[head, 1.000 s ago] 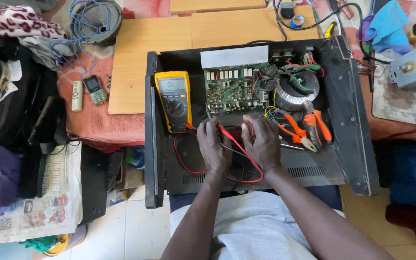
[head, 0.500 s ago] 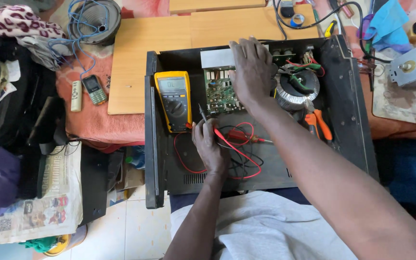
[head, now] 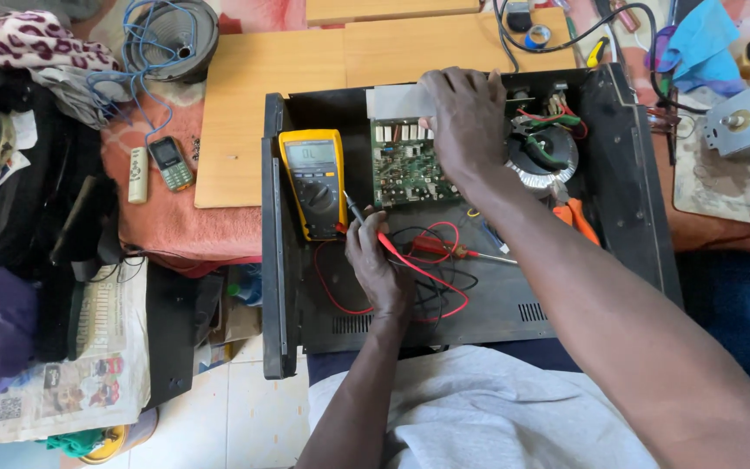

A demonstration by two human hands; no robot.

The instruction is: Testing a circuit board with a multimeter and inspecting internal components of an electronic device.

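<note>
Open black chassis point(head: 627, 174) lies across the person's lap, its long axis left to right; its raised left wall point(head: 273, 260) and right wall close in the working room. The near floor of the chassis is bare metal crossed by loose red and black leads point(head: 431, 278).

Left hand point(head: 377, 265) is closed around a black probe point(head: 353, 208). The probe's long axis tilts up and to the left, its tip pointing at the gap between the yellow multimeter point(head: 312, 182) and the green circuit board point(head: 405, 165). The meter lies flat, long axis front to back, display at the far end, just beside the left wall.

Right hand point(head: 466, 122) lies palm down, fingers spread, on the far right part of the board; whether it grips anything cannot be told. The two hands are well apart.

A red probe point(head: 457, 252) lies loose on the chassis floor, tip pointing right. A ring-shaped transformer point(head: 549, 156) sits just right of the board; orange-handled pliers point(head: 579, 217) lie near it. The wooden bench point(head: 245, 113) runs behind the chassis.
</note>
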